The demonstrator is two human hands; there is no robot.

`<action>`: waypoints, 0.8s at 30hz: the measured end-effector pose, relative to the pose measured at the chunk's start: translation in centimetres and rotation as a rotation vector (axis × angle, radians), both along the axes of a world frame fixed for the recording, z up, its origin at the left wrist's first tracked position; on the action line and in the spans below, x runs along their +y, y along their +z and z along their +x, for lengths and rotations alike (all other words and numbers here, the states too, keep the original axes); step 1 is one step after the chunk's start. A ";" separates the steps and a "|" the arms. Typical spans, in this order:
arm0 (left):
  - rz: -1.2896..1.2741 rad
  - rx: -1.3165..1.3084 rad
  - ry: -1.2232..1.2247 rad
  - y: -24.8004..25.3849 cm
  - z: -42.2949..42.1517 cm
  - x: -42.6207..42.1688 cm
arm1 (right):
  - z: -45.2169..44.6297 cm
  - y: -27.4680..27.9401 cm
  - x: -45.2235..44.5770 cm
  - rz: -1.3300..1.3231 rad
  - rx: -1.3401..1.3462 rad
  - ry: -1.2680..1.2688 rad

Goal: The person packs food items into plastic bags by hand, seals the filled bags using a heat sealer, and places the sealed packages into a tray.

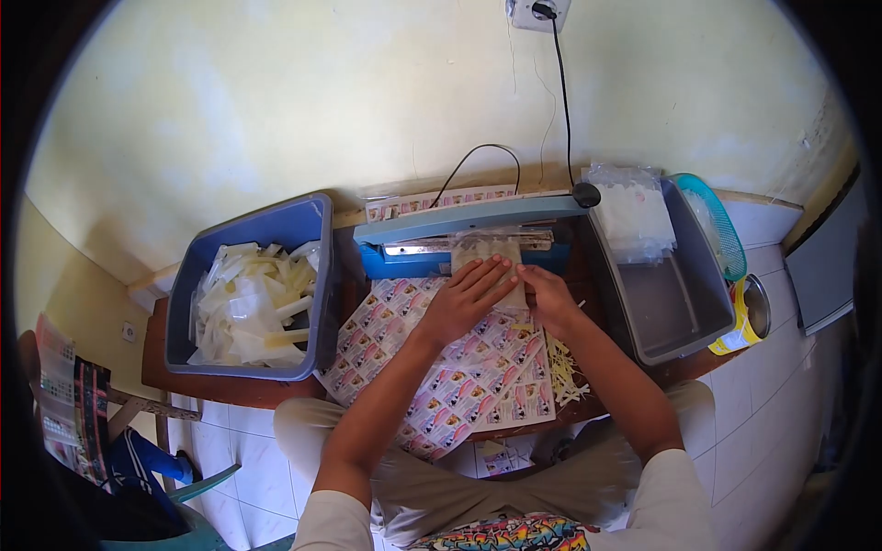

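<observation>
A clear plastic bag with pale contents (487,246) lies at the front of a blue heat sealer (386,263), its upper end at the sealing strip. The sealer's long arm (459,220) is raised above the strip. My left hand (473,292) rests flat on the bag with its fingers stretched out. At the bag's right edge is my right hand (544,294), its thumb and fingers closed on that edge. Printed label sheets (441,395) are spread beneath both hands.
A blue-grey bin (175,303) with pale plastic pieces stands left. On the right, a grey bin (680,312) holds filled bags (634,216); beside it are a green basket (726,230) and a yellow tin (735,321). Paper strips (562,372) lie near my right forearm.
</observation>
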State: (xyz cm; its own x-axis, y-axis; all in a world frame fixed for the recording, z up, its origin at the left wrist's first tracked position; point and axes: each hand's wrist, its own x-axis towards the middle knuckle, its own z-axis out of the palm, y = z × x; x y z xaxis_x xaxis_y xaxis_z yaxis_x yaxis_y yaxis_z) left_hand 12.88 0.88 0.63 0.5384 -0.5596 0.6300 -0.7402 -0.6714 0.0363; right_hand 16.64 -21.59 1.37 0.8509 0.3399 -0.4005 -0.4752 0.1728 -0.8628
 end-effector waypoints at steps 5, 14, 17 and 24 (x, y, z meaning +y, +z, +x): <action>0.012 -0.023 0.010 0.0 0.4 0.1 | 0.0 1.2 -0.8 0.025 0.026 -0.003; -0.013 0.026 0.030 -0.4 0.5 0.2 | -1.0 1.7 -0.3 0.031 -0.120 0.019; -0.025 0.035 0.015 -0.4 0.6 0.3 | -1.1 2.2 -0.3 0.021 -0.128 0.030; 0.001 0.075 0.036 -0.2 0.5 0.3 | -1.8 9.6 -2.0 -0.684 -0.701 -0.067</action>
